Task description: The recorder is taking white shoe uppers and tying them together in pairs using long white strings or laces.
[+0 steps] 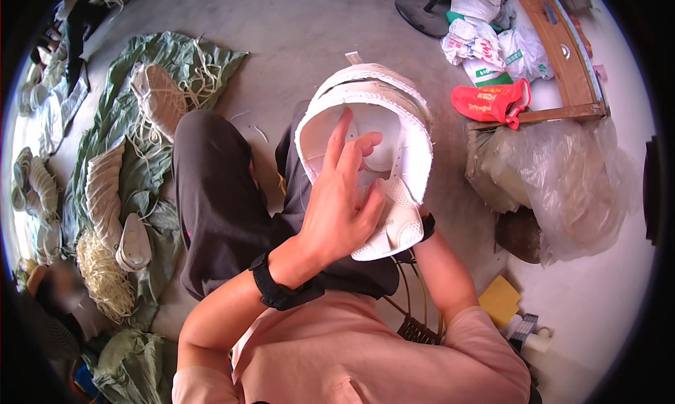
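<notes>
White shoe uppers [415, 140], nested one in another as far as I can see, are raised over my lap with the inside of the nearest one facing me. My left hand [342, 200] reaches across that hollow with fingers spread, its index finger against the inner wall. The thumb lies by a perforated white flap [399, 204] at the near end. Behind the uppers, only a sliver of my right hand [423, 211] shows beside a black wristband [427, 226]; its fingers are hidden.
At left, a green sheet [109, 109] carries a pale shoe bundle [158, 98], stacked uppers [105, 193] and a heap of laces [105, 274]. At right stand a wooden frame [562, 46] with plastic bags [485, 46], a red shoe upper [492, 102] and clear plastic sheeting [576, 186].
</notes>
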